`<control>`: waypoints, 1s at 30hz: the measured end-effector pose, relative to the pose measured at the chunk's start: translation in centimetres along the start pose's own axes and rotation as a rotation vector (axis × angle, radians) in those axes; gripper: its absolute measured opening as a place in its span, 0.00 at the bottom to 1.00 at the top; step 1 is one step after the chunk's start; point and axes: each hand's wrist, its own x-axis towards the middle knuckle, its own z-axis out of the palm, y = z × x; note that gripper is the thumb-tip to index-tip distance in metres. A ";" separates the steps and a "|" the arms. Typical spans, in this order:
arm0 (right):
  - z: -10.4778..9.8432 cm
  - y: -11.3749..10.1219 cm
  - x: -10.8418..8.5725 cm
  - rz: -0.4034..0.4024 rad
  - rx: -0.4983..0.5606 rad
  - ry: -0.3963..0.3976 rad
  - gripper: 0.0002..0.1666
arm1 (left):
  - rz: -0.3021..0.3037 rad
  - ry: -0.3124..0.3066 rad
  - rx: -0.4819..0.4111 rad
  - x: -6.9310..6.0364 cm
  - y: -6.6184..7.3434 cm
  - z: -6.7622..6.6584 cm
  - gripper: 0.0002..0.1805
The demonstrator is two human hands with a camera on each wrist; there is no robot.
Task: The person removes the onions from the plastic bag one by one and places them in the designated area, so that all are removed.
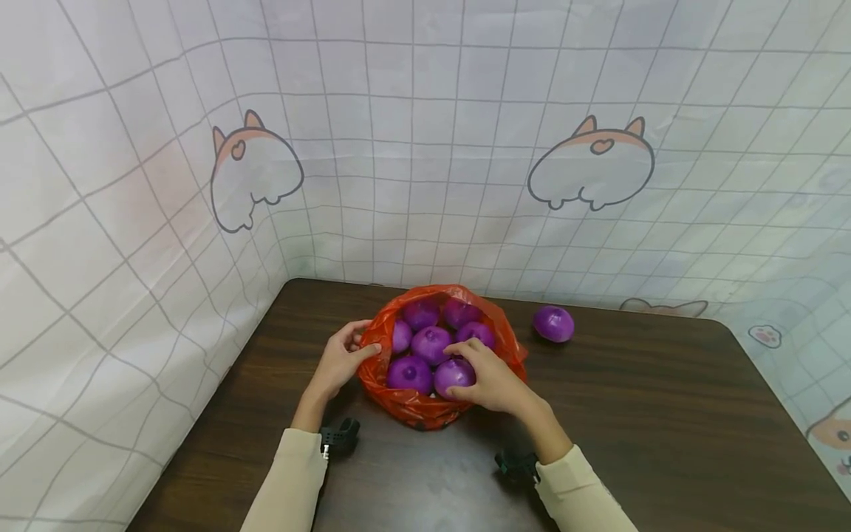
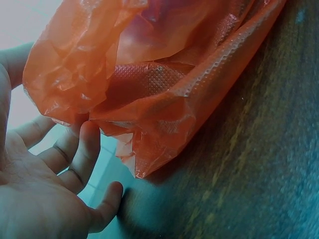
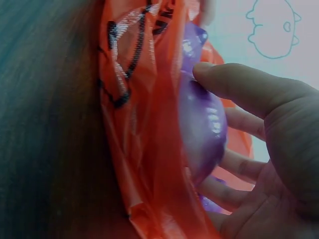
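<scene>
A red plastic bag (image 1: 425, 414) stands with its mouth spread wide, holding several round purple objects (image 1: 431, 345). At its left rim my left hand (image 1: 340, 360) pinches the plastic between thumb and fingers; the left wrist view shows the fingers (image 2: 87, 149) against the crumpled orange-red film (image 2: 149, 119). Inside the bag's near right side, my right hand (image 1: 490, 377) grips one purple ball (image 1: 454, 378) with curled fingers and thumb. In the right wrist view the thumb and fingers surround that ball (image 3: 202, 127), next to the printed bag side (image 3: 144, 124).
One more purple ball (image 1: 553, 324) lies on the dark wooden table (image 1: 638, 414), right of the bag near the back edge. A white grid-patterned curtain (image 1: 425, 148) with cartoon animals hangs behind and at both sides of the table.
</scene>
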 end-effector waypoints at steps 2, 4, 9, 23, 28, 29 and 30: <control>0.1 0.0 0.0 0.001 0.005 -0.004 0.34 | -0.001 -0.001 -0.001 0.1 0.0 0.0 0.28; 0.2 0.1 0.0 0.006 0.006 -0.011 0.33 | -0.004 -0.003 -0.002 0.1 0.0 0.0 0.28; 0.3 0.4 -0.1 0.024 0.003 -0.032 0.32 | -0.010 -0.006 -0.005 0.2 -0.2 0.0 0.29; -0.8 0.1 -0.1 -0.012 0.008 0.019 0.34 | -0.022 0.001 0.000 0.3 -0.5 0.1 0.30; -1.7 -0.3 -0.2 -0.015 0.045 0.070 0.37 | -0.012 0.002 0.010 0.4 -0.3 0.1 0.29; -1.8 -0.3 -0.2 -0.014 0.056 0.082 0.38 | -0.009 0.003 0.013 0.5 -0.4 0.1 0.28; -2.0 -0.4 -0.2 -0.013 0.065 0.095 0.38 | -0.006 0.005 0.014 0.5 -0.4 0.1 0.28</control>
